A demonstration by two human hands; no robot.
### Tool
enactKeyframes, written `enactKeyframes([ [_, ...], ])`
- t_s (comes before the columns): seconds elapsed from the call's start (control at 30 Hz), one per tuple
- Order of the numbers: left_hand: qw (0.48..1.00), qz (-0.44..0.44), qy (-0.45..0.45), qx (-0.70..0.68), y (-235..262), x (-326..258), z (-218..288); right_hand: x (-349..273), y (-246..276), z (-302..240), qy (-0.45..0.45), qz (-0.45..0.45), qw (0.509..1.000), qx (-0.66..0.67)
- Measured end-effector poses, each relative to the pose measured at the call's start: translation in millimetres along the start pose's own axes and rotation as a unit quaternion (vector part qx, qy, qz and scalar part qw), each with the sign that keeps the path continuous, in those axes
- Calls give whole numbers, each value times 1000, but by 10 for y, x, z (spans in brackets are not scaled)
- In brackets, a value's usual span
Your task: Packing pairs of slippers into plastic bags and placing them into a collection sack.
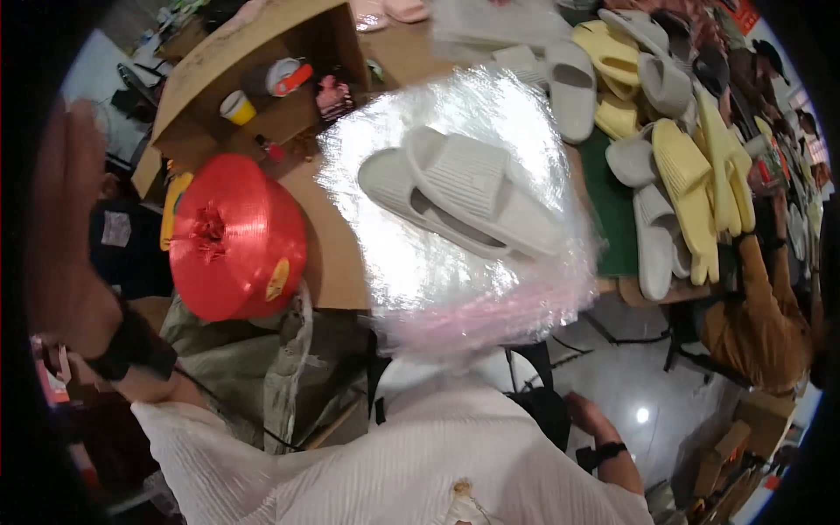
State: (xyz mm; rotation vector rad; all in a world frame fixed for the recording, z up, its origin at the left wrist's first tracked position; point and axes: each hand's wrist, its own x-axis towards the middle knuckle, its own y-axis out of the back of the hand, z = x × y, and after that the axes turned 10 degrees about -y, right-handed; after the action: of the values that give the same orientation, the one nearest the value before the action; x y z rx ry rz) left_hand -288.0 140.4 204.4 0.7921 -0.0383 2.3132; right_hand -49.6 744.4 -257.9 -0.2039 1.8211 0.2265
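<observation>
A pair of white ribbed slippers lies on a shiny stack of clear plastic bags at the near edge of the table. My left hand is raised close to the camera at the far left. It is blurred and looks flat, with nothing in it, and a black band circles the wrist. My right hand hangs low beside my white shirt, below the table edge. It wears a black watch and touches nothing I can see. Neither hand is on the slippers.
A red spool of plastic twine sits left of the bags. An open cardboard box with small items stands behind it. Several yellow and grey slippers are piled at the right. A person in brown sits at far right. Cartons stand on the floor.
</observation>
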Motion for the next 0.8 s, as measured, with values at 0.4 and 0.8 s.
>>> enactKeyframes([
  [0.4,945,312,-99,4,-139,107,-322,107,222,1330,75,-41,881,-466],
  [0.8,800,327,-57,501,-209,-691,430,-389,-1694,-440,91,24,761,-642],
])
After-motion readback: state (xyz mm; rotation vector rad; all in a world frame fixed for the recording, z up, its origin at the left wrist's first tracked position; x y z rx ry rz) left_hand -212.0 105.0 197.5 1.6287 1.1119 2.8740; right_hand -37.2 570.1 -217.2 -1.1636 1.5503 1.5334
